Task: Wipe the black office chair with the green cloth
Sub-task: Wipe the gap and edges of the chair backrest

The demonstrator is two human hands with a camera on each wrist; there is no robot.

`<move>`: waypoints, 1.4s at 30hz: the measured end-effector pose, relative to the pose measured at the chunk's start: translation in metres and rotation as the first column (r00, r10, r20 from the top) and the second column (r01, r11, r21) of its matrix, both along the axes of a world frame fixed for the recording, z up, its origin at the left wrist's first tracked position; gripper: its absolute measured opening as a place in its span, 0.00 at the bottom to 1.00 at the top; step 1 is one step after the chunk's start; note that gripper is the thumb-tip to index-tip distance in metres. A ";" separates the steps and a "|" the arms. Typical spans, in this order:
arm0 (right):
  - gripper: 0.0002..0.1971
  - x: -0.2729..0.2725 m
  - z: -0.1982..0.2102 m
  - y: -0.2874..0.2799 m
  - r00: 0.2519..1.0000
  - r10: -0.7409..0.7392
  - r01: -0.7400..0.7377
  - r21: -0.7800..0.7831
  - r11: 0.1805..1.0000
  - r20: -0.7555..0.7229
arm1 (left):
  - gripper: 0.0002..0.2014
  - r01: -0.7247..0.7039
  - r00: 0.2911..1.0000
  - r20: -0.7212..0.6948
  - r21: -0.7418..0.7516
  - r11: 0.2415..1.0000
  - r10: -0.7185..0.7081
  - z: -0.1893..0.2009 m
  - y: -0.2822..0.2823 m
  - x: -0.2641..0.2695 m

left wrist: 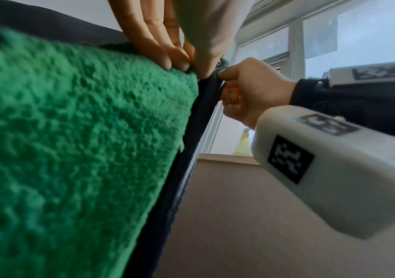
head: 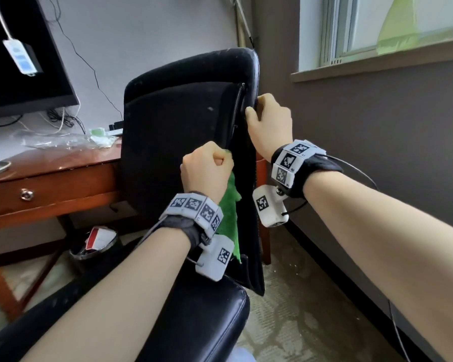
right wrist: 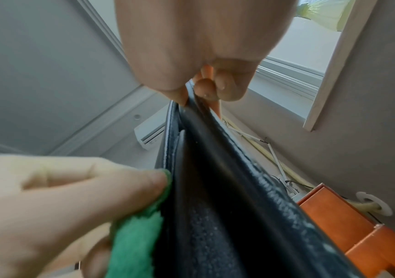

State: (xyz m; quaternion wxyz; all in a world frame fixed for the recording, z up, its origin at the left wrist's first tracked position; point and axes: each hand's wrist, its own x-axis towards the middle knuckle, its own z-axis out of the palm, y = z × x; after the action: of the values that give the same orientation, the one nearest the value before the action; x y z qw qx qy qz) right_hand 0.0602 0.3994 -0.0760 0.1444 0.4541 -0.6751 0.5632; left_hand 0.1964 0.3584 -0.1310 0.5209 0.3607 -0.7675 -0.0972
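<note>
The black office chair (head: 173,142) stands turned with its backrest before me. My left hand (head: 207,167) grips the green cloth (head: 229,220) and presses it against the right side edge of the backrest; most of the cloth hangs below the fist. In the left wrist view the cloth (left wrist: 77,143) fills the left half, with my fingertips (left wrist: 168,62) on its top edge. My right hand (head: 268,122) grips the chair's right edge higher up, thumb in front and fingers behind. The right wrist view shows that hand (right wrist: 206,88) pinching the black edge (right wrist: 215,169).
A wooden desk (head: 50,178) with a drawer stands left of the chair, carrying a dark monitor (head: 24,56), cables and plastic wrap. A small bin (head: 97,242) sits under the desk. A grey wall with a window (head: 377,30) is close on the right.
</note>
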 end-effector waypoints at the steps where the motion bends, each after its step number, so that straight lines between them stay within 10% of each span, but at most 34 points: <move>1: 0.13 0.001 -0.001 0.000 1.000 0.014 -0.014 -0.005 1.000 0.014 | 0.13 0.016 1.000 -0.021 0.009 1.000 -0.015 -0.001 -0.001 0.003; 5: 0.13 -0.005 -0.015 0.009 0.999 0.026 -0.029 -0.067 0.997 -0.037 | 0.11 0.141 0.981 -0.145 0.051 0.989 -0.132 0.016 -0.008 0.010; 9: 0.09 0.009 -0.033 0.032 0.941 0.135 -0.195 -0.172 0.965 -0.310 | 0.07 0.278 0.960 0.036 0.036 0.960 -0.279 0.044 -0.001 0.016; 13: 0.11 0.022 -0.030 0.042 0.880 0.474 -0.472 0.097 0.876 0.003 | 0.05 0.366 0.923 0.073 0.132 0.921 -0.377 0.053 -0.002 0.023; 24: 0.02 0.023 -0.042 0.056 0.879 0.427 -0.464 0.171 0.869 0.212 | 0.17 0.517 0.790 0.040 0.492 0.701 -0.611 -0.009 0.025 0.051; 33: 0.04 0.023 -0.042 0.061 0.921 0.321 -0.365 0.207 0.908 0.220 | 0.05 0.378 0.894 0.012 0.518 0.767 -0.449 -0.034 0.018 0.057; 38: 0.31 0.023 -0.051 0.070 0.884 0.461 -0.452 0.407 0.794 0.082 | 0.06 0.406 0.891 0.050 0.357 0.841 -0.452 -0.027 0.010 0.061; 42: 0.11 0.029 -0.049 0.069 0.868 0.497 -0.426 0.518 0.741 0.003 | 0.09 0.404 0.877 0.147 0.293 0.867 -0.458 -0.012 0.006 0.058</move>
State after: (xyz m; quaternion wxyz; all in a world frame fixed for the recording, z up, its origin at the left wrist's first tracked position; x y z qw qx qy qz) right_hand 0.0896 0.4684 -0.1250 -0.0779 0.6657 -0.6526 0.3534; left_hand 0.2541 0.3641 -0.1428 0.3507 0.2510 -0.8608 -0.2701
